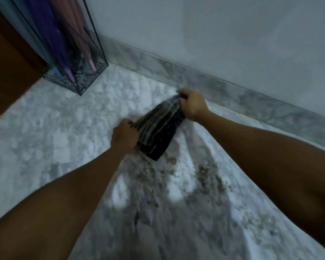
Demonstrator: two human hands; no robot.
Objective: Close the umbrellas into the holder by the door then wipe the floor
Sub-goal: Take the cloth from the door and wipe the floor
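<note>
Dark striped cloth (159, 131), stretched taut just above the marble floor (54, 128), at mid-frame, near the skirting (223, 85). Long axis slanted: far end up and to the right toward the wall, near end down and to the left, with a loose corner hanging toward the floor. Straight below and nearer the body, a patch of brownish grit (201, 177) scattered over the tiles, so the coming wipe probably means lowering the cloth and drawing it back toward the body over that patch.

Left hand (124, 136) at the near-left edge of the cloth, fingers curled shut and pinching that edge; the nearer of the two to the dirt. Right hand (192, 106) at the far end, likewise closed tight on the cloth's upper corner, close to the wall. Both clamped on the cloth, well apart from each other, nothing else held. Neither touching the floor, as far as the blur allows; whether the hanging corner grazes the tiles cannot be told.

Off to the far left, clear of the hands, a glass umbrella holder (86, 76) beside the brown door (9, 72), with closed umbrellas (64, 44) standing tip-down inside. First half of the job apparently done, floor still dirty.
</note>
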